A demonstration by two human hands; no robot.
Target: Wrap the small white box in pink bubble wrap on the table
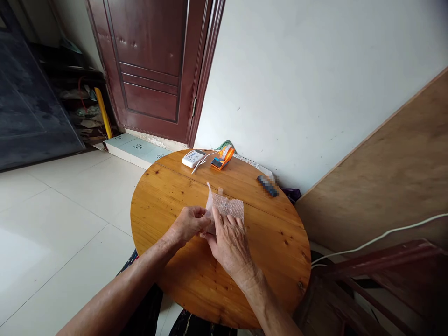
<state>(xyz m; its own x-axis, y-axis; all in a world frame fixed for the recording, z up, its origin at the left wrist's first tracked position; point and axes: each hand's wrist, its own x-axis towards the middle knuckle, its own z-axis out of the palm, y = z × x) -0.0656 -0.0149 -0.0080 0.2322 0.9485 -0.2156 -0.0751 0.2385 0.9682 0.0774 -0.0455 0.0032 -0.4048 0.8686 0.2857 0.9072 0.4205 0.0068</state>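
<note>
A piece of clear bubble wrap (234,206) lies on the round wooden table, with its left edge lifted and folded upward. My left hand (189,224) pinches that raised edge between thumb and fingers. Across the wrap rests my right hand (231,240), its index finger stretched out and the other fingers laid on the sheet, pressing it down. Its thumb reaches under or beside the near edge. A short strip of tape (220,191) sticks out past the far edge. Whether anything lies inside the wrap is hidden by my hands.
At the table's (157,205) far side sit a white device (193,158) with a white cable and an orange tape dispenser (223,157). A dark remote-like object (267,185), partly blurred, lies to the right. Beyond are a wall and a dark red door (150,60); a wooden chair (381,266) stands right.
</note>
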